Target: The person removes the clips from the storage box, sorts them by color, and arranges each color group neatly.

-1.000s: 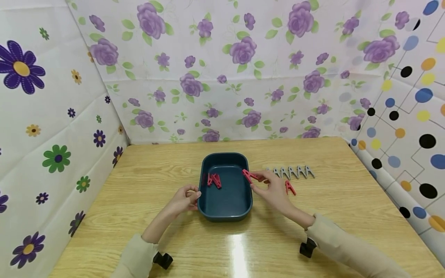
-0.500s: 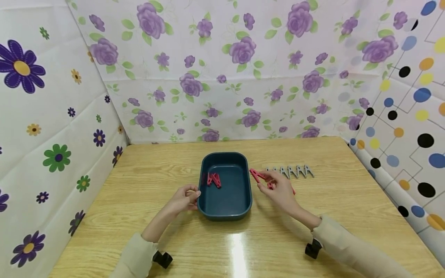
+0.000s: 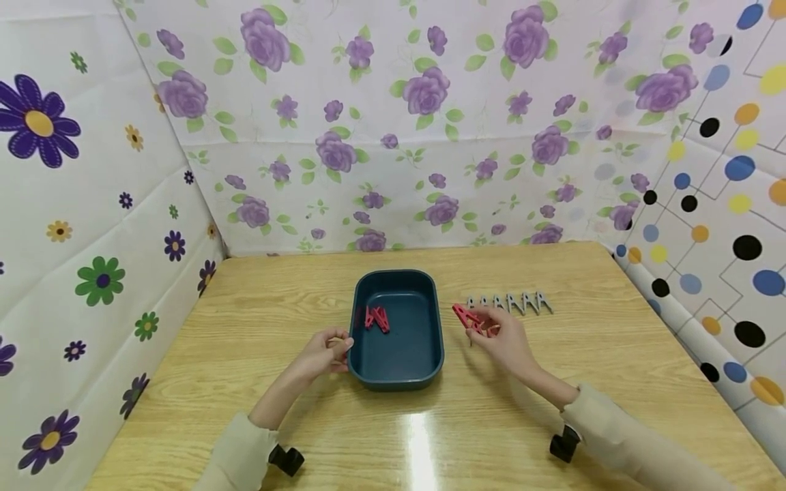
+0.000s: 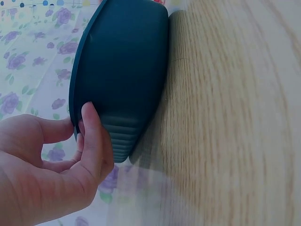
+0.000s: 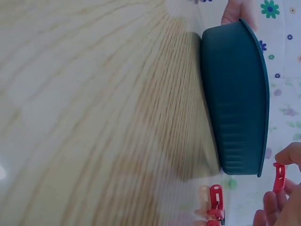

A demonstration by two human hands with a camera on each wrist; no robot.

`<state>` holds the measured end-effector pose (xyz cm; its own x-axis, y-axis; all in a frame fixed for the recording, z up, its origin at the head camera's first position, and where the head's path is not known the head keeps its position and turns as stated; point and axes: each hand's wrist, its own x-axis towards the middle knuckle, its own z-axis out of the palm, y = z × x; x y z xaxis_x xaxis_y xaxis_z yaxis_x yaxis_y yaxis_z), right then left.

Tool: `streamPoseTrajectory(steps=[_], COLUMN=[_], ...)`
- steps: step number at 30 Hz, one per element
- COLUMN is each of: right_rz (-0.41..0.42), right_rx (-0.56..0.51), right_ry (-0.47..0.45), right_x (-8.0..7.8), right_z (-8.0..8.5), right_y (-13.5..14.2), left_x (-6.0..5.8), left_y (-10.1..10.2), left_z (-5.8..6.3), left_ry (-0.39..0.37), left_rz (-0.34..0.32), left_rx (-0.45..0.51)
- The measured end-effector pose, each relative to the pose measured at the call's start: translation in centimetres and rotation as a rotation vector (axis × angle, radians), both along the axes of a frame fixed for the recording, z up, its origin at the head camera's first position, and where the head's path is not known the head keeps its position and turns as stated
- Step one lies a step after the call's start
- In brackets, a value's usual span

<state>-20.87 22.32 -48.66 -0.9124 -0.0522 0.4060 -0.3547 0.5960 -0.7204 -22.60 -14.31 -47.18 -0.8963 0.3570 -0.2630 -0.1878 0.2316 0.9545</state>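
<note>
A dark teal rectangular bin (image 3: pixel 399 383) lies on the table, its left rim pinched between the thumb and fingers of my left hand (image 3: pixel 322 351). Two red clothespins (image 3: pixel 379 319) lie inside it, toward the left wall. To the right of the bin, my right hand (image 3: pixel 506 341) pinches a red clothespin (image 3: pixel 462 314) above the table. The right wrist view shows that held clothespin (image 5: pixel 279 177) between thumb and fingers. Below it, more red plastic, at least one clothespin (image 5: pixel 216 200), stands on the table; in the head view my fingers partly cover it.
A row of several grey clothespins (image 3: pixel 514 304) stands on the wooden table (image 3: pixel 276 293) behind my right hand. Flowered cloth (image 3: pixel 381 150) hangs at the back and left, dotted cloth (image 3: pixel 731 232) at the right.
My right hand has moved right, from the bin's right rim to over the table, with the red clothespin still pinched. My left hand has stayed on the bin's rim.
</note>
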Motion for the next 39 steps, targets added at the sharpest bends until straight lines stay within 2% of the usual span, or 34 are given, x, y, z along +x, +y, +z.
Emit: streamPoseTrajectory(steps=[5,16,33,39], right_rz=[-0.016,-0.050,-0.128,-0.131], right_rx=[0.034,0.114,0.179,0.182], right_ry=[-0.051,-0.071,-0.138,-0.161], right_x=[0.2,0.5,0.8,1.0], right_z=[-0.1,-0.3,-1.4,-1.4], right_y=[0.6,2.0,4.9,5.9], left_x=[0.0,0.2,0.1,0.2], left_y=[0.0,0.3,0.2,0.1], left_z=[-0.1,0.4,-0.1,-0.3], left_ry=[-0.003,-0.012,-0.028,-0.012], left_rz=[0.006,0.029,0.038,0.028], left_rx=[0.003,0.000,0.005,0.041])
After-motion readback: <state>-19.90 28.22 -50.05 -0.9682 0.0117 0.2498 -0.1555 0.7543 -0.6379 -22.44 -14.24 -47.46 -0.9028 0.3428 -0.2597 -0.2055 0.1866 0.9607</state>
